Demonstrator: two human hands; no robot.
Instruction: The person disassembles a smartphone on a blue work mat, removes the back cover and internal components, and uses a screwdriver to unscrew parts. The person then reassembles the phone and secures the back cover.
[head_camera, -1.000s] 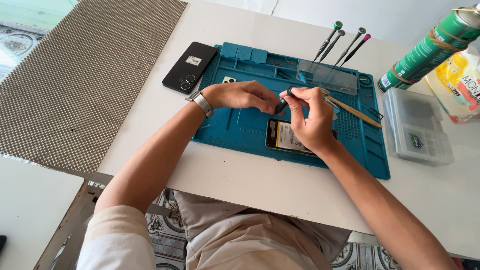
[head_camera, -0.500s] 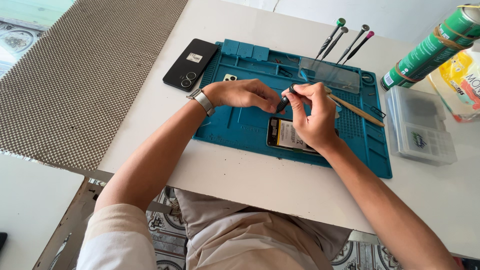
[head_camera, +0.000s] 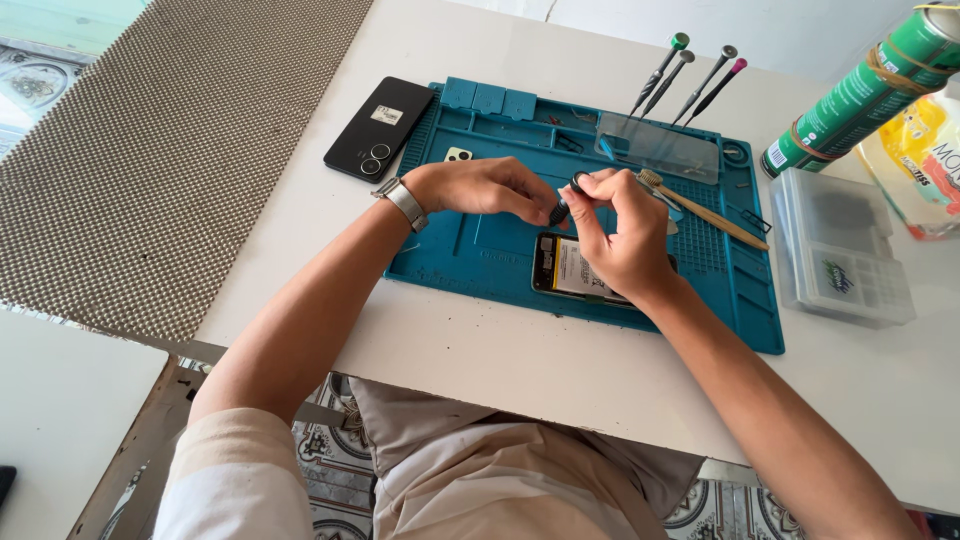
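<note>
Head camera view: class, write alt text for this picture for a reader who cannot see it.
Two bare hands, left hand and right hand, meet over a blue repair mat, pinching a small dark tool above an opened phone. A black phone back lies at the mat's left edge; four screwdrivers stand behind, and a clear plastic box sits to the right.

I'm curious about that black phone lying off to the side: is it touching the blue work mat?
Touching. In the head view, the black phone lies tilted on the white table, and its right edge overlaps the blue mat's upper left corner, with no gap between them.
</note>
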